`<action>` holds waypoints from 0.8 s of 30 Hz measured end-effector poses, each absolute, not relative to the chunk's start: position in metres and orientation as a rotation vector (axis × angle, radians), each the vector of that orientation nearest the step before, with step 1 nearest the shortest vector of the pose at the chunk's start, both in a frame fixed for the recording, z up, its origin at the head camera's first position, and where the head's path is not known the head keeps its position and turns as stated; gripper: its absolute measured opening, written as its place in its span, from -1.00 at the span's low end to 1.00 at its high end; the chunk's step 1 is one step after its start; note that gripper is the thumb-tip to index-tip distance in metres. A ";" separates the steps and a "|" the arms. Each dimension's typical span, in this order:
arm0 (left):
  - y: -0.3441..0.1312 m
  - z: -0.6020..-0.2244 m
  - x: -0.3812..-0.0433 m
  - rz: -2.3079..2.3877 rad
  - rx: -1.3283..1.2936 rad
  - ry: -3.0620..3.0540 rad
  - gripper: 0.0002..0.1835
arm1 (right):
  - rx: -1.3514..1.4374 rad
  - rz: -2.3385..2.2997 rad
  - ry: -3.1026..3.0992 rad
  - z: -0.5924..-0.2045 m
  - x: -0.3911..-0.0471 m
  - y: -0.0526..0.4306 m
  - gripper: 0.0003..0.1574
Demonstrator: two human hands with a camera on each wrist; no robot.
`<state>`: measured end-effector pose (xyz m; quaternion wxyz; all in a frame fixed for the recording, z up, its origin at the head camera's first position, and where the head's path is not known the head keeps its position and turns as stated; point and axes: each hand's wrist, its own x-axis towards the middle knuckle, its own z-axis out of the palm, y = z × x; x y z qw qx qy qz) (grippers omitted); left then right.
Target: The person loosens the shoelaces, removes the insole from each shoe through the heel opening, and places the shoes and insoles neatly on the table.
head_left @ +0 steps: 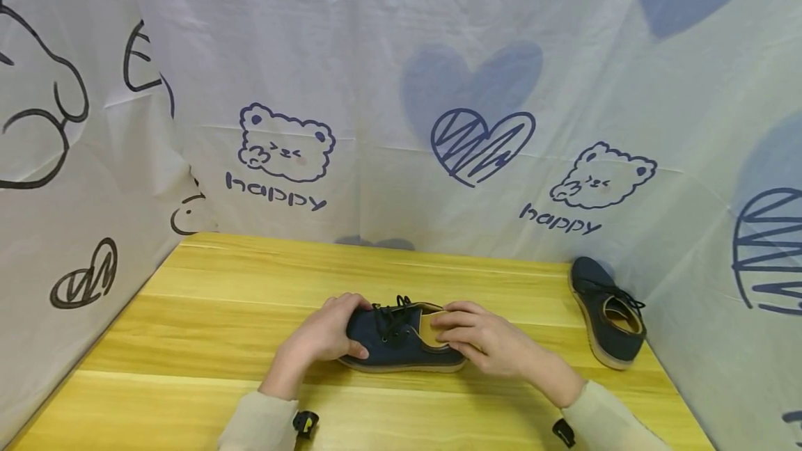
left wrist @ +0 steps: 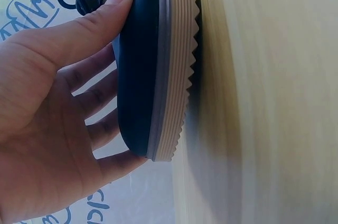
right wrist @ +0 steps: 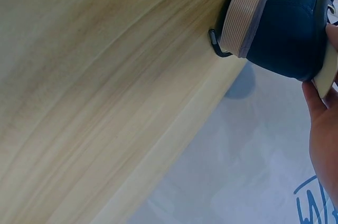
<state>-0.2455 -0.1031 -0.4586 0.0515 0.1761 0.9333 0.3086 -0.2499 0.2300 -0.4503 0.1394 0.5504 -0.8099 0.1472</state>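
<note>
A dark navy lace-up shoe (head_left: 395,352) with black laces and a ridged tan sole stands on the table, toe to the left. My left hand (head_left: 326,333) grips its toe end; in the left wrist view the thumb lies on the upper of the shoe (left wrist: 140,76) and the fingers wrap the far side. At the shoe's opening, my right hand (head_left: 491,339) pinches a yellowish insole (head_left: 429,329). The right wrist view shows the end of the insole (right wrist: 326,76) sticking out above the heel, between thumb and fingers. Its front part is hidden inside the shoe.
A matching navy shoe (head_left: 620,344) stands at the table's right edge by the curtain. The yellow wood-grain table (head_left: 238,284) is bordered by a white printed curtain (head_left: 376,193) at the back and sides. Black bands (head_left: 307,424) sit at my wrists.
</note>
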 end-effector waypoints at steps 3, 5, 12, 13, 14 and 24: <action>-0.103 -0.458 -0.245 0.941 0.535 2.837 -0.26 | 1.592 0.424 -2.330 -0.450 -0.250 0.231 -0.67; -0.103 -0.458 -0.245 0.939 0.536 2.838 -0.26 | 1.594 0.426 -2.318 -0.450 -0.250 0.232 -0.69; -0.104 -0.456 -0.244 0.941 0.555 2.845 -0.26 | 1.587 0.440 -2.301 -0.448 -0.249 0.235 -0.74; -0.104 -0.456 -0.244 0.941 0.558 2.845 -0.26 | 1.586 0.436 -2.301 -0.448 -0.249 0.235 -0.74; -0.104 -0.456 -0.244 0.940 0.561 2.844 -0.26 | 1.582 0.434 -2.302 -0.447 -0.249 0.236 -0.74; -0.104 -0.459 -0.246 0.945 0.551 2.842 -0.24 | 1.542 0.469 -2.347 -0.445 -0.247 0.242 -0.74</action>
